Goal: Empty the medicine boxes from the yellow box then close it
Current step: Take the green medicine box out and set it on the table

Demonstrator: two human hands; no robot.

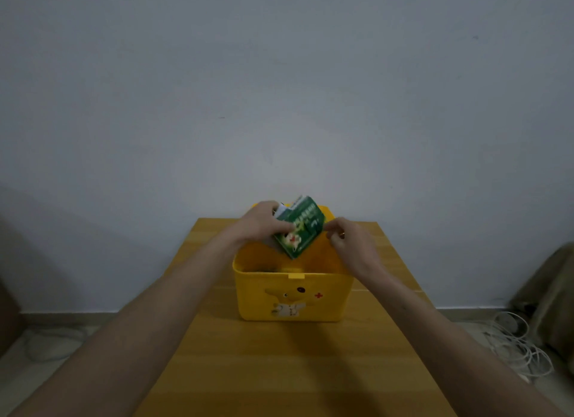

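A yellow box [295, 298] with a cartoon figure and a red cross on its front stands open on the wooden table [289, 370]. My left hand [261, 222] grips a stack of green medicine boxes [302, 230], tilted, just above the box's opening. A white box edge shows behind the green ones. My right hand [349, 239] is at the right side of the stack, its fingertips pinched against the green boxes' right edge. The inside of the yellow box is mostly in shadow. No lid shows.
The table stands against a plain grey wall. White cables [515, 345] lie coiled on the floor to the right, next to a brown fabric object [549, 295]. More cable lies on the floor at the left [52, 342].
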